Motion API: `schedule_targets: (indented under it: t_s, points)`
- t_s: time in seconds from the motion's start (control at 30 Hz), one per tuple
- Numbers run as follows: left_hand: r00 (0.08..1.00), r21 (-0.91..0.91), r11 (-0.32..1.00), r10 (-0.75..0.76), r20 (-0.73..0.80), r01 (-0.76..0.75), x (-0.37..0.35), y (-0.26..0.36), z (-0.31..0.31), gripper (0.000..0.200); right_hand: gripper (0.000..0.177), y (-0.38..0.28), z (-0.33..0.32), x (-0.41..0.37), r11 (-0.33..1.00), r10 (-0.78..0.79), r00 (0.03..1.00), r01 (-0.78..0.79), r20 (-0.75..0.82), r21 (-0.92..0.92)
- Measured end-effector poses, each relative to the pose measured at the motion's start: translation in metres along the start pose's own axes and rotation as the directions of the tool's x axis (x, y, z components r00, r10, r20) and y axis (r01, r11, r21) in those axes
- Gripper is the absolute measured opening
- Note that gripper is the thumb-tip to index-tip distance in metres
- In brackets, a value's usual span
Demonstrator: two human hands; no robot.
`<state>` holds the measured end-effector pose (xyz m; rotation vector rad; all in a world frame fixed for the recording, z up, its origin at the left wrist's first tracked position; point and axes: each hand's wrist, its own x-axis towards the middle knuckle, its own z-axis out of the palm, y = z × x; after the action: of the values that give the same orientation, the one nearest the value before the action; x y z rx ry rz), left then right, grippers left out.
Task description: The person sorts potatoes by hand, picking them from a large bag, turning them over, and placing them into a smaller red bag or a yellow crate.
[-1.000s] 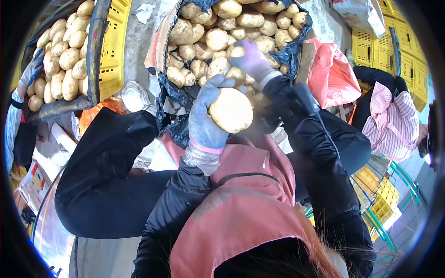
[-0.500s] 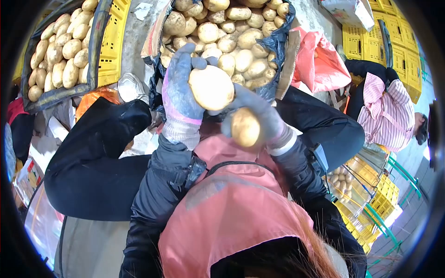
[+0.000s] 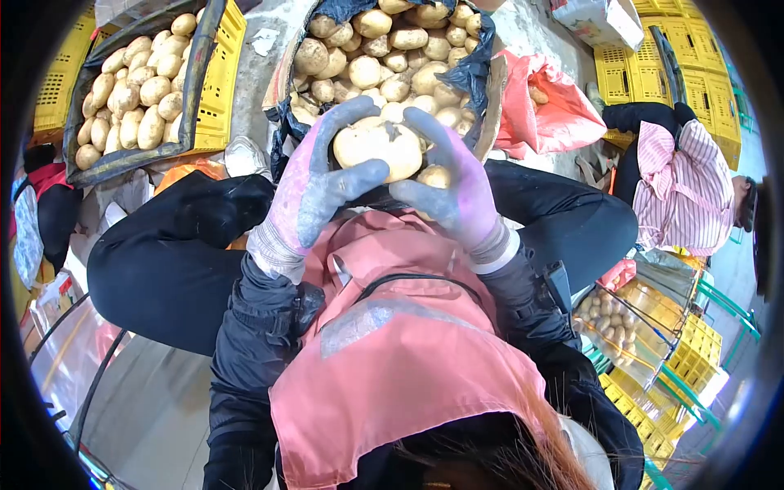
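Observation:
In grey and pink work gloves, my two hands are raised over my lap at the near edge of a lined box of potatoes (image 3: 296, 61). My left hand (image 3: 314, 181) curves around one side of a large pale potato (image 3: 363, 149), its thumb across the near side. From the other side my right hand (image 3: 456, 175) has its fingertips at the large potato. A smaller potato (image 3: 434, 175) sits between that hand's thumb and fingers, partly hidden. Many loose potatoes fill the box just beyond my hands.
Left stands a yellow crate (image 3: 219, 77) with a dark-lined rim, heaped with potatoes. A red sack (image 3: 543, 114) lies right of the box. A person in a striped top (image 3: 694, 184) is farther right, near stacked yellow crates (image 3: 710, 90). Behind them is a mesh-sided basket of potatoes (image 3: 608, 322).
The large potato has turned and moved slightly down. My right hand has moved up beside it, bringing the smaller potato up. Both hands now face each other around the large one.

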<state>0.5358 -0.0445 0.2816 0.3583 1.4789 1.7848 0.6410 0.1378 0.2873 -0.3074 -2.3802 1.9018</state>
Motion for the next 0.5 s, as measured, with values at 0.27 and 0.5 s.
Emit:
schedule_targets:
  t_s: [0.27,0.5]
  points:
    - [0.966,0.214,0.944,0.259,-0.013,-0.25,0.003,-0.02,0.01,0.084,0.062,-0.01,-0.011,0.0,0.98,0.187,0.982,-0.188,0.021,0.062]
    - [0.971,0.248,0.939,0.229,0.072,-0.239,0.005,-0.01,0.005,0.086,0.055,0.004,0.009,0.003,0.926,0.215,0.976,-0.207,0.009,0.316]
